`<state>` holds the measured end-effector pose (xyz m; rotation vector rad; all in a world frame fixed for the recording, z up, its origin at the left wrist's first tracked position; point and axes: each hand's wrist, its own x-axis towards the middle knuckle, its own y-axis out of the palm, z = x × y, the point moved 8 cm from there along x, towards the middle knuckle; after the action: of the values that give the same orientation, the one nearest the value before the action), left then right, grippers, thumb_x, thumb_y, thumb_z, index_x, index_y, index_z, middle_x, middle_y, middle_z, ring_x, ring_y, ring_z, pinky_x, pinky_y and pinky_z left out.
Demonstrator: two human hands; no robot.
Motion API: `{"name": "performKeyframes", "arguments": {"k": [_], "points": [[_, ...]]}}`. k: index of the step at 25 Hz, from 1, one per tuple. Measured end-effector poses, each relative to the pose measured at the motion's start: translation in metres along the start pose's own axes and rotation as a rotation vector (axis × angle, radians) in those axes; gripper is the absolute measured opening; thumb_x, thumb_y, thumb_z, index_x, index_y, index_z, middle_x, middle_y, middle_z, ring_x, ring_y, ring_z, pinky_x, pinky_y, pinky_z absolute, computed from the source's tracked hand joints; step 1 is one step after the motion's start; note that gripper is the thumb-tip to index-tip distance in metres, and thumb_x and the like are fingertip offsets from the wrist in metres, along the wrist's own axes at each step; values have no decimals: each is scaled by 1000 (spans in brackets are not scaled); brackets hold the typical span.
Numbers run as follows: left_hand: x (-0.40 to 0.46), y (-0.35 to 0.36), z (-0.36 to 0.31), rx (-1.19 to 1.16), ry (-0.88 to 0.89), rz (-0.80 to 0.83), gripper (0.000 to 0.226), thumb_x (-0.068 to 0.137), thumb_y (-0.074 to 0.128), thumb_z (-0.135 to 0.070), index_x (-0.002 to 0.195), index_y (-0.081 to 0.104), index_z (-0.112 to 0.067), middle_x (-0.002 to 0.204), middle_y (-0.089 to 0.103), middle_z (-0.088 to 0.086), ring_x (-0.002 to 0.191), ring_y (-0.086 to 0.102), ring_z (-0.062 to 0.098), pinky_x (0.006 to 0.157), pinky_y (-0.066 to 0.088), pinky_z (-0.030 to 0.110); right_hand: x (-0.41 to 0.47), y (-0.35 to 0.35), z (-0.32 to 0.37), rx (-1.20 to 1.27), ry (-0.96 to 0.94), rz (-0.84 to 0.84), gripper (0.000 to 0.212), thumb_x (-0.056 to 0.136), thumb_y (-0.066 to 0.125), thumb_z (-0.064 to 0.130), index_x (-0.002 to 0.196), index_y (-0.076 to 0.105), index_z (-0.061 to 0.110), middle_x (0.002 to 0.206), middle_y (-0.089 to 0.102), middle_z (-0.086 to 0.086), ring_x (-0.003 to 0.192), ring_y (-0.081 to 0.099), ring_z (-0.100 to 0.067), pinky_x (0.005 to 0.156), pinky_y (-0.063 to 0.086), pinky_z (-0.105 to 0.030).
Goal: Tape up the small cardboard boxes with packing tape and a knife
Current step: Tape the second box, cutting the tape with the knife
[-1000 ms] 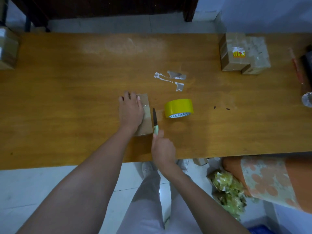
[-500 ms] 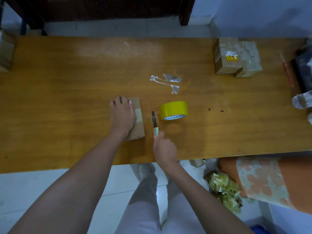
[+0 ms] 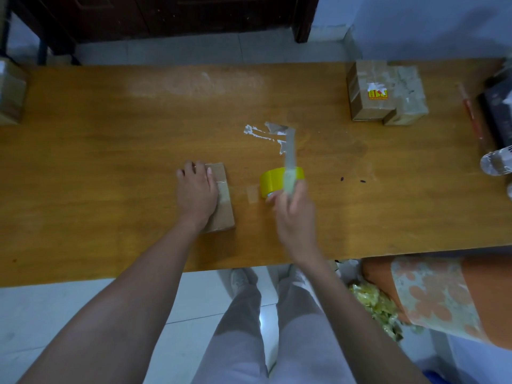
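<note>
A small flat cardboard box (image 3: 223, 202) lies on the wooden table (image 3: 110, 162) near its front edge. My left hand (image 3: 196, 191) rests flat on the box's left part and holds it down. My right hand (image 3: 293, 212) grips the knife (image 3: 290, 159) by its pale green handle; the blade points up and away, blurred by motion, in front of the yellow tape roll (image 3: 277, 180). The roll sits on the table to the right of the box. A short piece of clear tape (image 3: 252, 194) lies between the box and the roll.
Two taped cardboard boxes (image 3: 383, 92) stand at the back right. Torn tape scraps (image 3: 266, 134) stick to the table's middle. A plastic bottle (image 3: 496, 162) and dark items lie at the right edge, another box (image 3: 11, 95) at the far left. Below the table edge are an orange flowered cushion (image 3: 437, 297) and crumpled yellow wrapping (image 3: 374, 303).
My right hand has lifted the knife off the table and swung it right and up, over the tape roll. My left hand has stayed on the box.
</note>
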<state>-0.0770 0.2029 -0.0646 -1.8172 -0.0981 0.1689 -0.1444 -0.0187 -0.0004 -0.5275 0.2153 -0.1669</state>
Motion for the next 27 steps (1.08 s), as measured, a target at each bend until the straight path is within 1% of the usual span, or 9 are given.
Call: {"name": "performKeyframes", "arguments": {"k": [2,4,6,10,12,14,16,20,27], "points": [[-1,-2,0,-13,3,-18,41,103,28,-27,117,54,2,114,54,23,100,48,37,90,41,46,27,-40,3,-11,-43,-74,29,81,63,4,101,43,11,81,62,-11,51,52,-11,44,45,-34],[-2,-5,-3,-5,11,-36,41,103,28,-26,115,55,3,112,55,24,99,49,37,89,42,47,49,-52,-3,-254,-49,-6,49,71,76,14,100,36,14,91,62,-10,61,59,-22,52,49,-39],[-1,-5,-3,-8,15,-31,41,103,28,-26,116,55,2,111,55,24,98,48,37,88,41,46,60,-45,-12,-449,-72,55,58,67,82,22,99,34,17,89,61,-7,64,61,-28,52,50,-40],[-1,-5,-3,12,21,-40,40,103,29,-25,114,55,2,110,56,23,96,49,37,87,42,46,69,-14,-16,-481,-186,59,66,60,85,22,98,31,22,82,54,6,60,59,-22,44,37,-28],[-1,-5,-4,11,25,-32,40,103,29,-25,114,55,2,110,56,23,97,49,37,88,42,47,69,-9,-23,-421,-173,39,63,60,83,15,96,32,22,79,52,7,63,60,-22,46,41,-32],[-1,-4,-3,-8,19,-21,40,103,29,-25,116,55,3,113,55,23,100,48,37,90,41,46,69,-15,-35,-252,-130,6,60,60,81,9,95,33,22,81,53,7,65,58,-11,50,48,-37],[0,-4,-1,-58,7,-24,40,103,30,-26,118,54,2,116,54,22,102,47,37,90,41,46,66,-30,-48,-97,-105,-52,58,61,78,8,93,32,23,80,46,15,63,49,1,48,43,-31],[-1,-8,-4,-128,11,-111,35,103,32,-25,108,55,1,109,54,20,97,45,35,84,40,45,63,-64,-62,15,-122,-128,54,59,71,12,91,29,25,78,39,28,63,40,3,50,36,-25],[3,-4,4,-212,-10,-145,30,104,32,-22,101,53,-1,103,54,18,95,45,33,79,36,38,63,-52,-27,142,-193,-52,51,60,72,5,91,32,15,82,36,18,72,43,6,55,36,-14]]}}
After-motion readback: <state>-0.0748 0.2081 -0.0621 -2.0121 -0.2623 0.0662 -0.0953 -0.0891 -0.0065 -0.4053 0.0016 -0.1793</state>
